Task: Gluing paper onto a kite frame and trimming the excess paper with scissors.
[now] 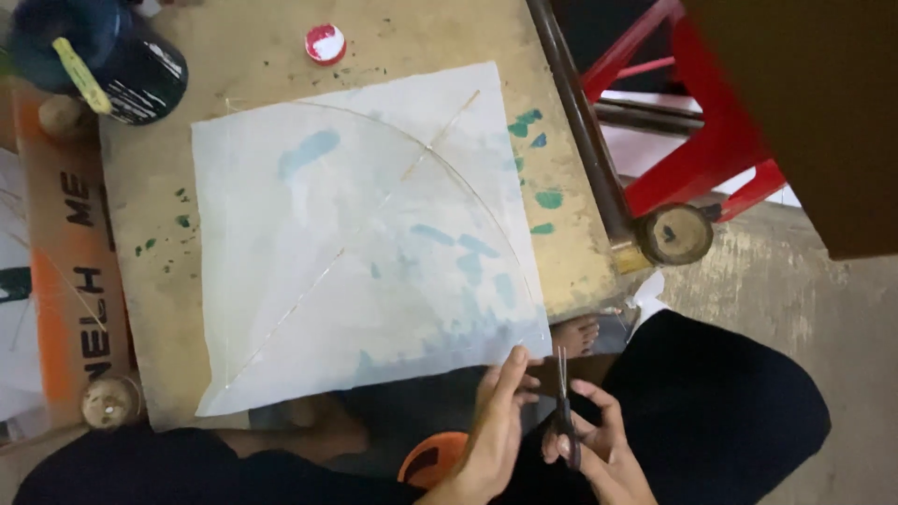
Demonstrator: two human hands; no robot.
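Observation:
A white translucent paper kite sheet [365, 234] lies on a low paint-stained wooden board [159, 309], with a thin straight stick running diagonally and a bowed stick arching across it. My left hand [494, 425] reaches up to the sheet's near right corner, fingertips touching its edge. My right hand [599, 449] holds black scissors [564, 402] upright just right of that corner, blades pointing toward the paper.
A dark pot with a yellow-handled tool [103, 56] stands at the board's far left corner. A small red-and-white lid [325, 43] lies beyond the sheet. A red stool [692, 122] and a dark pole [580, 122] are on the right. An orange object [430, 458] sits near my knees.

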